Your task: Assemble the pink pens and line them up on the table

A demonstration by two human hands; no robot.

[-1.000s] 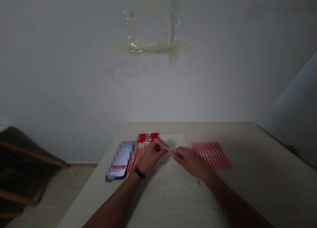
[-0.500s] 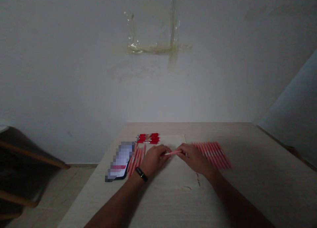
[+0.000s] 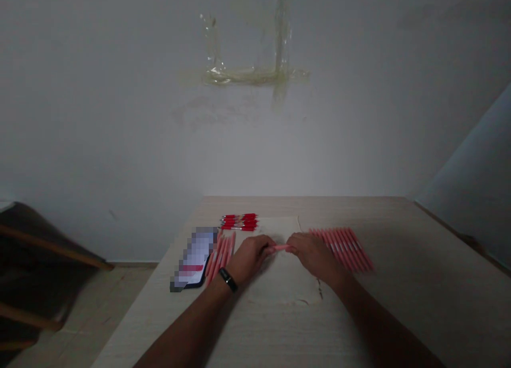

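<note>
Between my two hands a pink pen [image 3: 281, 247] lies roughly level above a pale sheet [image 3: 279, 288] on the table. The fingers of my left hand [image 3: 252, 252], below a black wristband, are closed on its left end. My right hand [image 3: 311, 251] pinches the right end, and its fingers hide that tip. To the right of my right hand, several pink pens [image 3: 347, 248] lie side by side in a slanted row. Left of my left hand is a looser bunch of pink pens [image 3: 219, 259]. Several red pens [image 3: 239, 222] are stacked behind it.
A phone [image 3: 195, 257] with a blurred screen lies by the left edge of the wooden table [image 3: 255, 336]. Behind the table rises a grey wall with old tape [image 3: 247, 78] on it. Dark furniture with wooden legs [image 3: 51, 245] stands on the floor at left.
The pink pen, slightly tilted before, is now more level between my hands. My right hand's fingers have come further over its end, closer to my left hand.
</note>
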